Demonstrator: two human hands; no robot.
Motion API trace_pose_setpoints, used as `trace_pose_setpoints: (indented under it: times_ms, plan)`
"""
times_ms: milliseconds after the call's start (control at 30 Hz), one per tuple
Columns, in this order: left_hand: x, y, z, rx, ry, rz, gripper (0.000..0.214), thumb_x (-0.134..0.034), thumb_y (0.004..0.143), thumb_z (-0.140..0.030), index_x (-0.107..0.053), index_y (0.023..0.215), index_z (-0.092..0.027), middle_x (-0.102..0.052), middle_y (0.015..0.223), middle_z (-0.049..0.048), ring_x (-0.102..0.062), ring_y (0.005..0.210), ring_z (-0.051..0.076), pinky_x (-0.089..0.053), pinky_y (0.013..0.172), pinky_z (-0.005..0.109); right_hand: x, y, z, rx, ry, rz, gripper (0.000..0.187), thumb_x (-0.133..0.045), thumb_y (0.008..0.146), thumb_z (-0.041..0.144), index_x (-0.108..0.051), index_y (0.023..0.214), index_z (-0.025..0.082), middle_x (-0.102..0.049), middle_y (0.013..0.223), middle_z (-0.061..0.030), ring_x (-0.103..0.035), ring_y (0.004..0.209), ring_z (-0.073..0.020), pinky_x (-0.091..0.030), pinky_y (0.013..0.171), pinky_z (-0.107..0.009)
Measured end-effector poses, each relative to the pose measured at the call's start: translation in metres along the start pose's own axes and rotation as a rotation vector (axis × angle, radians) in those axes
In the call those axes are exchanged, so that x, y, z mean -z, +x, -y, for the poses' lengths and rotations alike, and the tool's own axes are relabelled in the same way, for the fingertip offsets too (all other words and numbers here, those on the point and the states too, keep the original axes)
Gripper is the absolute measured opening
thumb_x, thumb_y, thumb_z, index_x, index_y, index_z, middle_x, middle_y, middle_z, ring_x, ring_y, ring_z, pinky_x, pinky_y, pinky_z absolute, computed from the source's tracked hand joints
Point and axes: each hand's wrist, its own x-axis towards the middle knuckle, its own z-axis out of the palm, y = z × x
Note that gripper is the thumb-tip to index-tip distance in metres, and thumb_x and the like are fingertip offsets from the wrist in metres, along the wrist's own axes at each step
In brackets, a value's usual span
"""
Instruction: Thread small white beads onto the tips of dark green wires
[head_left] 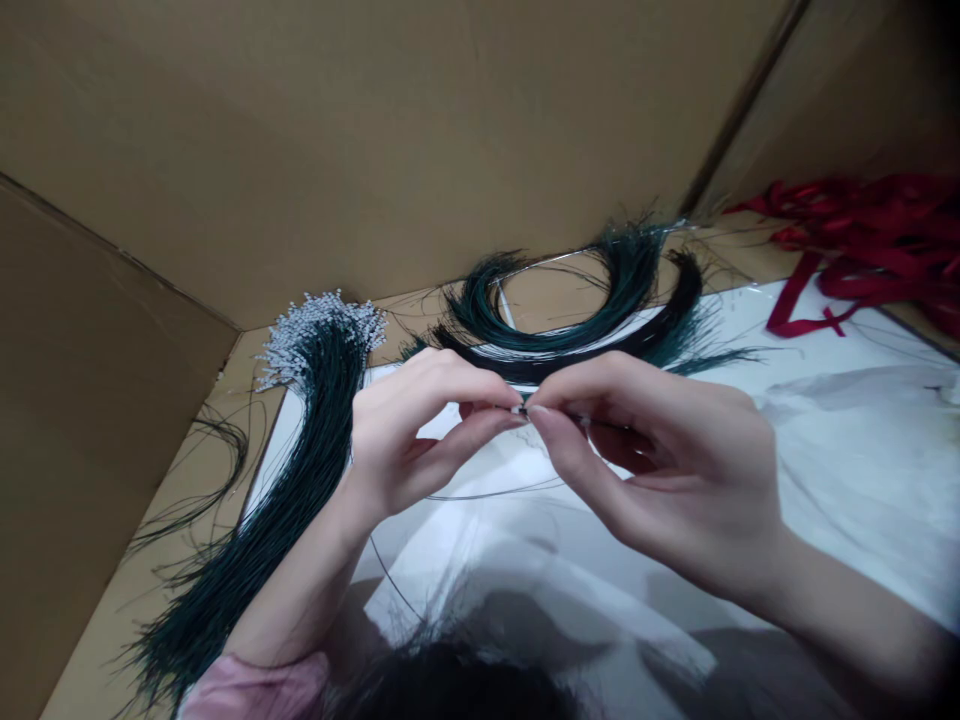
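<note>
My left hand (420,425) and my right hand (660,460) meet fingertip to fingertip in the middle of the view. Both pinch one thin dark green string (480,494), which loops down below the hands. A tiny part at the pinch point is too small to make out. To the left lies a long bundle of dark green strings (300,470) with clear tips fanned at its far end. Behind the hands a curved bundle of green and black strings (585,330) rests in an arc.
White plastic sheet (840,470) covers the work surface. Cardboard walls (375,150) enclose the back and left side. A heap of red ribbons (870,250) lies at the far right. Loose strings (202,480) trail over the cardboard floor at left.
</note>
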Motion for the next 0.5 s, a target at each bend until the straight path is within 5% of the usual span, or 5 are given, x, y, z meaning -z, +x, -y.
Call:
trace_pose_setpoints:
  times_ms: [100, 500]
  plan:
    - [-0.0047, 0.0016, 0.0021, -0.163, 0.056, -0.112, 0.016, -0.072, 0.083, -0.018, -0.066, 0.095, -0.025, -0.069, 0.073, -0.0006, -0.061, 0.063, 0.014, -0.048, 0.057, 0.031, 0.0002, 0.0008, 0.0005, 0.028, -0.012, -0.006, 0.012, -0.062, 0.084, 0.006, -0.060, 0.080, 0.018, -0.050, 0.058, 0.0062, -0.037, 0.044, -0.0033, -0.031, 0.040, -0.020]
    - [-0.0064, 0.0025, 0.0026, -0.156, 0.096, -0.101, 0.012, -0.070, 0.085, -0.020, -0.066, 0.094, -0.026, -0.070, 0.074, -0.0007, -0.062, 0.063, 0.013, -0.049, 0.058, 0.031, -0.0001, 0.0013, 0.0001, 0.052, -0.020, -0.017, 0.014, -0.063, 0.083, 0.003, -0.062, 0.082, 0.017, -0.056, 0.062, 0.0057, -0.033, 0.043, -0.0030, -0.033, 0.040, -0.021]
